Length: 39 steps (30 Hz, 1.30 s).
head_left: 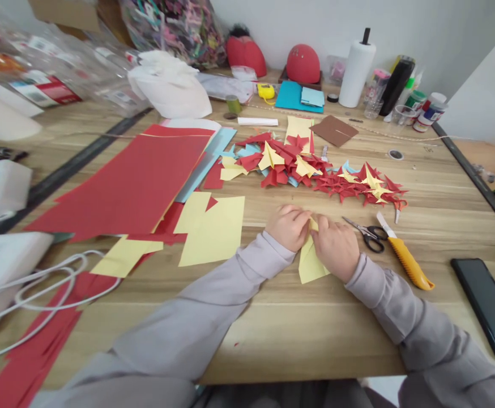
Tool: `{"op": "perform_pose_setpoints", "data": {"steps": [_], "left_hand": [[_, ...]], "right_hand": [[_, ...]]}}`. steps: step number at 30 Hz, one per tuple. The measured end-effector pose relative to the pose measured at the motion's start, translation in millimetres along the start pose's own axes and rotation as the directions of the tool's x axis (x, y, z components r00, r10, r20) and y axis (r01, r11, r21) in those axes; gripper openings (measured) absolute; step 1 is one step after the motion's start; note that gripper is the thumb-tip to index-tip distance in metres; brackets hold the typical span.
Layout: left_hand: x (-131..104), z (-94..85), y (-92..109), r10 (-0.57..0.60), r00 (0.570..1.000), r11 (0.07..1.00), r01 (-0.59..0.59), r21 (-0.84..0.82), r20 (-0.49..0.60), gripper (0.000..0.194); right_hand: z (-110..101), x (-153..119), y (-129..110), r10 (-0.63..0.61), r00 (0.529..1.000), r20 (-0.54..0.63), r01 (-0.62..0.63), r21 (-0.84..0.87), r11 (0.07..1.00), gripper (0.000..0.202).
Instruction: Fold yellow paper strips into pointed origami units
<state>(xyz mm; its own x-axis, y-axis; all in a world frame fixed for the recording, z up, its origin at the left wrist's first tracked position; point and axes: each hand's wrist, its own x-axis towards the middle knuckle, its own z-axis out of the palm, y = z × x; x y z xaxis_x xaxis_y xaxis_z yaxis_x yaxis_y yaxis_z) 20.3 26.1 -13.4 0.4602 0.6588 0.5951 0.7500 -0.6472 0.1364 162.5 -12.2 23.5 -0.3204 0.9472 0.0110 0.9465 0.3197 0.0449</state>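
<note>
A small sheet of yellow paper (312,265), partly folded, lies on the table under both hands. My left hand (289,226) is closed on its upper left side, fingertips pressed near the top. From the other side my right hand (336,246) pinches the upper right edge; the fingers of both hands almost meet there and hide the top of the fold. Just right of my right hand are black-handled scissors (371,235) and a yellow utility knife (409,263). Beyond the hands sits a heap of folded red, yellow and blue paper pieces (290,164).
Large red paper sheets (132,175) and flat yellow sheets (220,232) spread over the left side. A white cable (77,266) coils at the near left. The phone (485,309) rests at the right edge. Bottles and jars (430,113) stand at the back right.
</note>
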Motion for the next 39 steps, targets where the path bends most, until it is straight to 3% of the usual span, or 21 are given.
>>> {"op": "perform_pose_setpoints", "data": {"steps": [7, 14, 25, 31, 35, 39], "left_hand": [[-2, 3.0, -3, 0.082, 0.996, 0.996, -0.083, 0.039, 0.036, 0.020], [0, 2.1, -1, 0.054, 0.995, 0.993, -0.062, 0.097, 0.078, 0.018], [-2, 2.5, -1, 0.007, 0.996, 0.998, -0.013, 0.061, 0.094, 0.023], [-2, 3.6, -5, 0.032, 0.997, 0.998, -0.036, 0.047, 0.076, 0.024], [-2, 4.5, -6, 0.033, 0.997, 0.999, -0.036, 0.031, 0.069, 0.026], [-1, 6.0, -7, 0.014, 0.998, 1.000, -0.012, -0.029, 0.063, 0.026]], "right_hand": [[4, -2, 0, -0.058, 0.998, -0.013, 0.058, -0.018, 0.998, 0.036], [-2, -7, 2, -0.048, 0.999, -0.012, 0.047, -0.049, 0.998, 0.034], [-5, -50, 0, -0.028, 0.999, -0.029, 0.024, -0.145, 0.989, 0.031], [1, -56, 16, 0.046, 0.984, -0.170, -0.038, 0.050, 0.998, 0.030], [5, -40, 25, 0.167, 0.976, -0.139, -0.142, 0.176, 0.974, 0.031], [4, -24, 22, 0.197, 0.980, -0.034, -0.186, 0.197, 0.963, 0.024]]}}
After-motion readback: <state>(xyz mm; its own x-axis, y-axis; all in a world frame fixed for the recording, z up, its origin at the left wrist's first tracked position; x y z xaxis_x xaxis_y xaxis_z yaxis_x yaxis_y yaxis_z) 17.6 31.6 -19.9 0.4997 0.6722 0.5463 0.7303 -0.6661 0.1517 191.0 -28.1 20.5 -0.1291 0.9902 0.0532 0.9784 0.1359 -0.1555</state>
